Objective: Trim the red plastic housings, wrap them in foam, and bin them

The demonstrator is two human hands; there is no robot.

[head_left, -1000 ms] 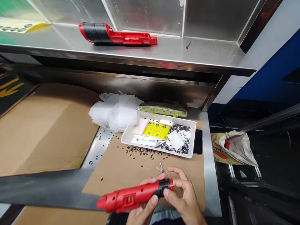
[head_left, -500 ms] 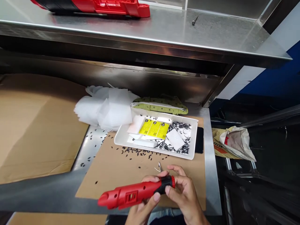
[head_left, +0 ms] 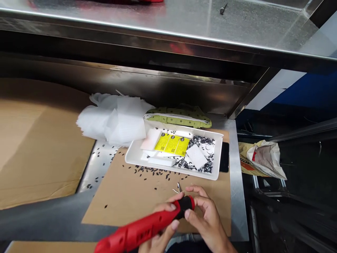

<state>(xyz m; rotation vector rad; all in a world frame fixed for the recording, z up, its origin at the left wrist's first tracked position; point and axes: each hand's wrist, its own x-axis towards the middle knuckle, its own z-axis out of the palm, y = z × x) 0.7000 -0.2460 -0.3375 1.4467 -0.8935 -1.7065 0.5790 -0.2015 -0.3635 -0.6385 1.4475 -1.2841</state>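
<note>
Right now the left hand (head_left: 158,235) grips the red tool body (head_left: 142,230) just in front of the white tray (head_left: 137,154), while the right hand (head_left: 207,218) pinches its black tip (head_left: 185,203) (best kept steady, twisting gently).

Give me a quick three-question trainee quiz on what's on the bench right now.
1. True or false: both hands are on the red tool housing.
2. What lies in the white tray? A) yellow labels, white pads and small black parts B) screwdrivers C) nothing
3. What lies right behind the tray, against the steel back wall?

Key
1. True: the left hand supports the body, and the right hand has its fingers at the black end.
2. A: yellow labels.
3. A green pouch.
</note>
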